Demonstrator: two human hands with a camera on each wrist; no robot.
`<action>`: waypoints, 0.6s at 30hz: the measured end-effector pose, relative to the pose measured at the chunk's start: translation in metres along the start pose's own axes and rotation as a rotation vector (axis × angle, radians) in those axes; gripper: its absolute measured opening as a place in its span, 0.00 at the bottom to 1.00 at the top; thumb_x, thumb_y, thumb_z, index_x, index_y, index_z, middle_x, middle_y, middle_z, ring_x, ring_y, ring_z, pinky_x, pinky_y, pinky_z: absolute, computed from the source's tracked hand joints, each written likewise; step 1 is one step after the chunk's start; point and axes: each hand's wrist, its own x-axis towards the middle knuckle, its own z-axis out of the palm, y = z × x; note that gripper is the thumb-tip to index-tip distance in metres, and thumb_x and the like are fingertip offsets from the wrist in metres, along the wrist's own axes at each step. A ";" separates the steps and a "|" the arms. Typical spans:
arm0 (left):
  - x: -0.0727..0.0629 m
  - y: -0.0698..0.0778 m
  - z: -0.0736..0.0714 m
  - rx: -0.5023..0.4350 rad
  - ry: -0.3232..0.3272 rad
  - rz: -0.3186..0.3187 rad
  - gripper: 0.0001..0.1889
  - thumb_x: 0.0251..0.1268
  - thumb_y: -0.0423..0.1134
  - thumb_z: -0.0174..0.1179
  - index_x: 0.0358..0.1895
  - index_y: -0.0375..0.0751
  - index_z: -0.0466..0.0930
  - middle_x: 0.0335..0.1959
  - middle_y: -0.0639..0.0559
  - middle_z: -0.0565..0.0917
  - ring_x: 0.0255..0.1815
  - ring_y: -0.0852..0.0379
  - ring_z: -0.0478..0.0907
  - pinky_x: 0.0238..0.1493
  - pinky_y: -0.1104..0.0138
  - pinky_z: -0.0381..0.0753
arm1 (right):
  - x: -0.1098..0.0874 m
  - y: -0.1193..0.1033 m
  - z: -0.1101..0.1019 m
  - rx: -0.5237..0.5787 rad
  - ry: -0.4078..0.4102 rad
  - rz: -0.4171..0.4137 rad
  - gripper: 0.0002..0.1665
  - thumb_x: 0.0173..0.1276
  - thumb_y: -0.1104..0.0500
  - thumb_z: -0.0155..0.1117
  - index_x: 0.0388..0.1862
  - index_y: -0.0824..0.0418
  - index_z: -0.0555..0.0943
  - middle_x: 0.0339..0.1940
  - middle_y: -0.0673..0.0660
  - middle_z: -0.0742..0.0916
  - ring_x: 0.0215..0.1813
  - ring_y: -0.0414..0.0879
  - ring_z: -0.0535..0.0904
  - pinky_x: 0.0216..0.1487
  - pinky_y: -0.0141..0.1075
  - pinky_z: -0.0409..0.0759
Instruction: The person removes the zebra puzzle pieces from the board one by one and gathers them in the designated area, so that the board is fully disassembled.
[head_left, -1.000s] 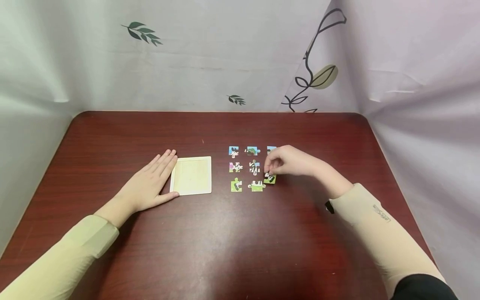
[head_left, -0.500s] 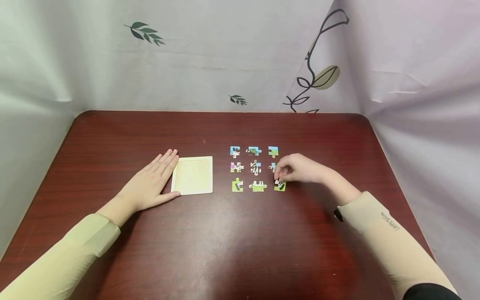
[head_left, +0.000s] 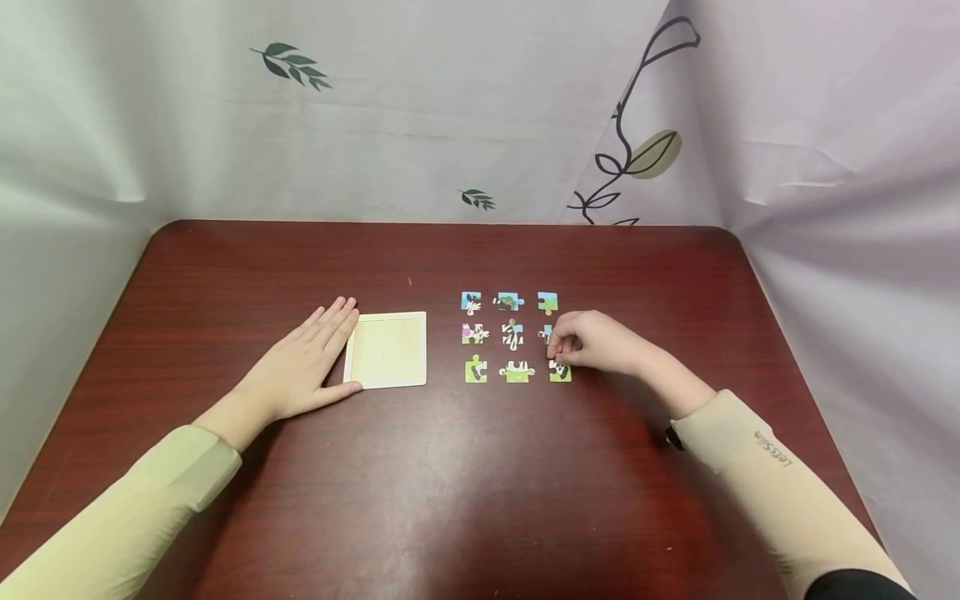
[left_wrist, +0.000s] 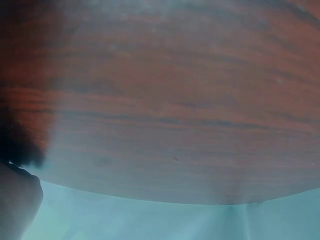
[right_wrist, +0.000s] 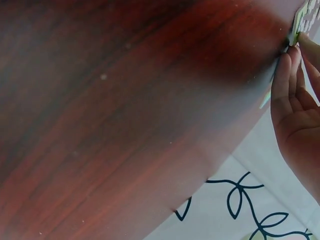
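Observation:
My left hand [head_left: 300, 367] lies flat with straight fingers on the table, its fingertips and thumb touching the left edge of a pale square wooden puzzle tray [head_left: 388, 385]. To the right of the tray, jigsaw pieces stand apart in three rows of three. My right hand [head_left: 596, 340] pinches the lower right puzzle piece [head_left: 561, 376], green with a black-and-white animal, which sits on the table. Its fingers partly cover the blue puzzle piece [head_left: 545, 334] above. In the right wrist view, thumb and fingertips meet at a piece's edge; the left wrist view shows mostly tabletop.
Near the right hand are the upper right puzzle piece [head_left: 547, 302] and the bottom middle puzzle piece [head_left: 517, 372]. The dark red wooden table [head_left: 450, 483] ends at the back against a pale curtain [head_left: 390, 125] with leaf prints, which also hangs along both sides.
My right hand has slid the lower right piece a little right and nearer to me, away from the bottom middle piece. In the last half second it barely moves. My left hand stays put.

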 end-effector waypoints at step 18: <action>-0.005 0.001 0.003 -0.042 -0.003 -0.022 0.57 0.70 0.65 0.63 0.85 0.28 0.48 0.88 0.33 0.51 0.89 0.37 0.49 0.91 0.62 0.32 | -0.010 0.001 0.002 0.049 0.075 0.057 0.05 0.68 0.67 0.74 0.39 0.57 0.90 0.38 0.50 0.87 0.38 0.40 0.83 0.45 0.32 0.88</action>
